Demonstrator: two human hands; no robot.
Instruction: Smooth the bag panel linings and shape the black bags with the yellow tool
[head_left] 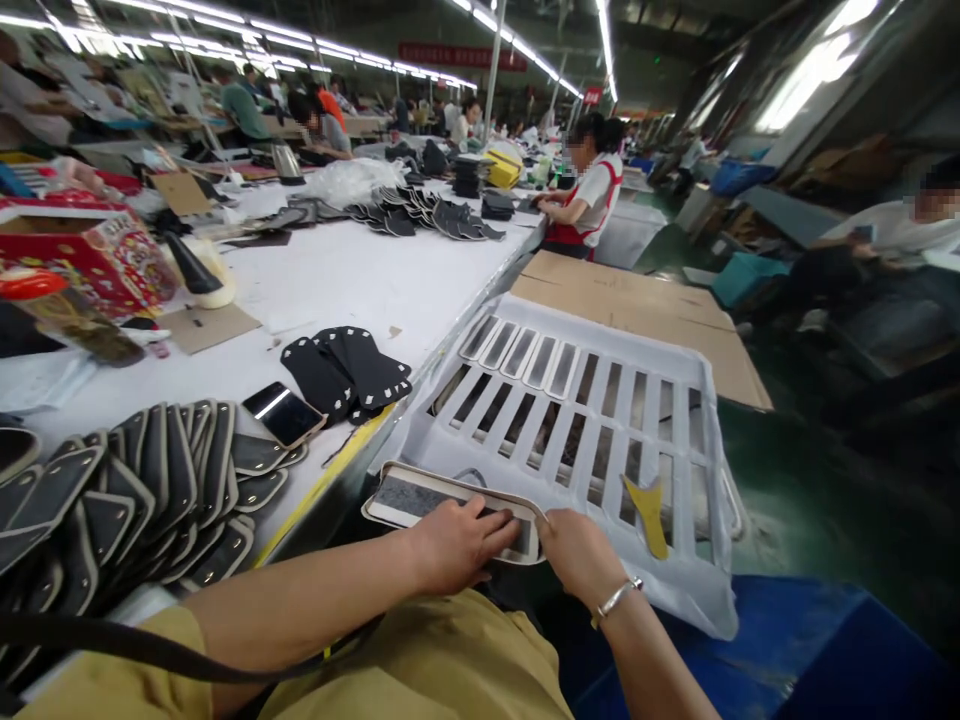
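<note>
A long, pale-edged panel (442,505) with rounded ends and a grey strip along its inside lies across the near edge of a white slotted tray (600,500). My left hand (461,540) spreads its fingers over the panel's face, with the thumb at its lower edge. At the panel's right end, my right hand (581,555) pinches the rim; its fingertips are partly hidden. Several small pale-framed oblong pieces (517,352) lie in a row at the tray's far left. A yellow forked piece (649,515) rests on the tray's right part.
On the white table (337,275) are a pile of dark pale-edged panels (157,490), a phone (285,413), black punched pieces (349,370) and a red box (82,250). Cardboard (630,310) lies beyond the tray. A co-worker (589,195) stands farther along the table.
</note>
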